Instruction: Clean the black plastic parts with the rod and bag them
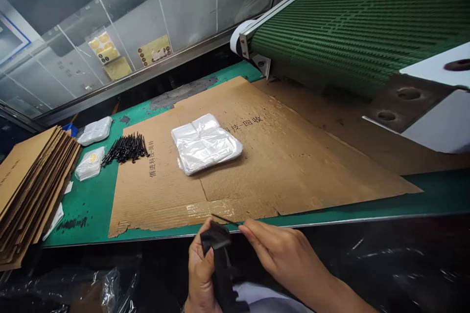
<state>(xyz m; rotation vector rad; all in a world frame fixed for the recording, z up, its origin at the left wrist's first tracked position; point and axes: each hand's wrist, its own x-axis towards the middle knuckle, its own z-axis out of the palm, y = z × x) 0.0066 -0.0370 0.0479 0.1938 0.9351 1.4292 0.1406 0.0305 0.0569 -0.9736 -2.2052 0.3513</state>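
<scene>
Left hand (201,274) clenches folded black material (216,244), while right hand (279,249) pinches a thin black tie (225,219).

Two hands (279,249); one black bundle (216,237); two white packets (94,130); one clear plastic stack (205,143); one cardboard pile (33,190); one cable-tie heap (125,148).

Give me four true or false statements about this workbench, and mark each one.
The left hand grips a folded piece of black material. True.
The right hand is holding the stack of clear plastic bags. False: those bags lie on the flat brown cardboard sheet, and the right hand's fingertips are at a thin black strip.
The loose black cable ties are inside a box. False: they lie in an open pile at the cardboard sheet's left edge.
A green ribbed conveyor belt runs across the upper right. True.
</scene>
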